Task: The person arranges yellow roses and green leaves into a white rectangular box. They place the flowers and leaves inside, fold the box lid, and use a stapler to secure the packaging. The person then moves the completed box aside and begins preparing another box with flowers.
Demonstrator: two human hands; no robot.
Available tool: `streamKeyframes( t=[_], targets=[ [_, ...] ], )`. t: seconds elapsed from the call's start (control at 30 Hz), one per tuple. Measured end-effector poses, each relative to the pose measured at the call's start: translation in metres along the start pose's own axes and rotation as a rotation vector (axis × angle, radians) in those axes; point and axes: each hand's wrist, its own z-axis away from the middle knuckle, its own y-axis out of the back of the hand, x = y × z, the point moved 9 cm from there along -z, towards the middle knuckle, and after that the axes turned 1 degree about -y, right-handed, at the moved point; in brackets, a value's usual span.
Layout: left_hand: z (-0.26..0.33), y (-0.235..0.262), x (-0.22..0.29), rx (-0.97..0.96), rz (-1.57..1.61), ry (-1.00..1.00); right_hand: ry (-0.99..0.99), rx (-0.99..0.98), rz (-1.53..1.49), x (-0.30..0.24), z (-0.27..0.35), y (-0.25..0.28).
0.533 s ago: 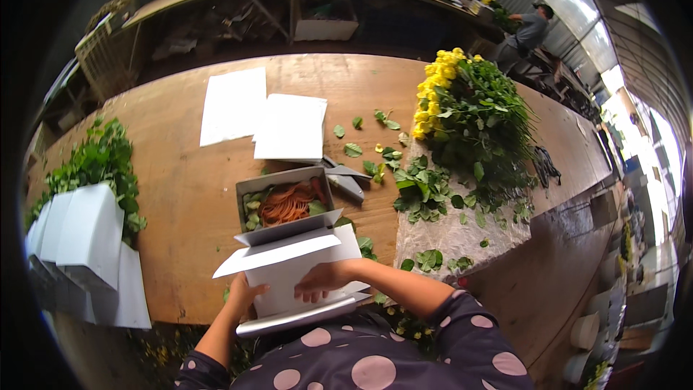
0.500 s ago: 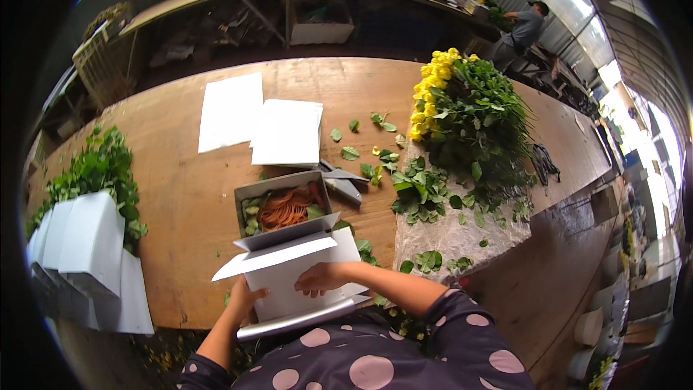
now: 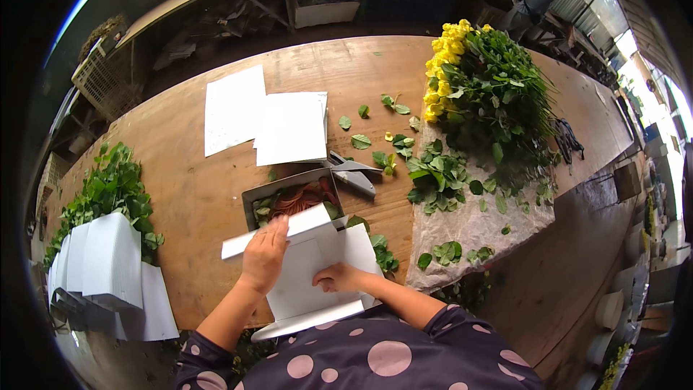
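Head view: smooth white card point(image 3: 299, 285) lying creased at near edge of table point(image 3: 195, 209), between person's body and open rectangular box point(image 3: 249, 207) holding stringy orange strands point(image 3: 307, 198). Yellow flowers point(image 3: 444, 72) resting beyond crinkled sheet point(image 3: 462, 235). Hands working apart: left hand point(image 3: 264, 254) lying open across card's far flap point(image 3: 310, 222), fingers straight; right hand point(image 3: 338, 277) resting at card, fingers curling, whether pinching can't tell.

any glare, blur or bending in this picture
Head view: the far edge of the table bows with the fisheye, corners go black; head view, middle: the white sheets nearly wash out, though the white folded card shows its edges; head view, top: the co-worker is blurred, deep shadow lies under the back shelf.
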Motion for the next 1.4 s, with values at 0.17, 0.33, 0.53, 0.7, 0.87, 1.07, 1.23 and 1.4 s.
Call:
streamKeyframes(
  t=[0.17,0.33,0.53,0.7,0.87,1.07,1.23,1.4],
  targets=[
    [0.001,-0.005,-0.015,-0.07,0.148,0.159,-0.072,0.829,0.311,-0.004,0.06,0.076],
    [-0.005,-0.002,-0.009,-0.072,0.152,0.17,-0.233,1.07,0.299,0.066,0.096,0.116],
    [-0.002,-0.007,-0.013,-0.073,0.15,0.185,-0.071,0.905,0.222,0.049,0.074,0.085],
    [-0.003,-0.005,-0.012,-0.068,0.161,0.174,-0.036,0.967,0.36,0.063,0.116,0.137],
    [0.001,0.0,-0.014,-0.021,0.191,0.156,-0.705,0.942,0.847,0.102,0.181,0.154],
    [-0.006,0.0,-0.006,-0.037,0.193,0.144,-0.851,1.363,0.834,0.119,0.182,0.175],
    [0.002,-0.003,-0.017,-0.025,0.178,0.146,-0.525,1.1,0.621,0.105,0.2,0.19],
    [-0.003,-0.004,-0.014,-0.013,0.197,0.138,-0.49,0.848,0.6,0.098,0.223,0.169]
  ],
)
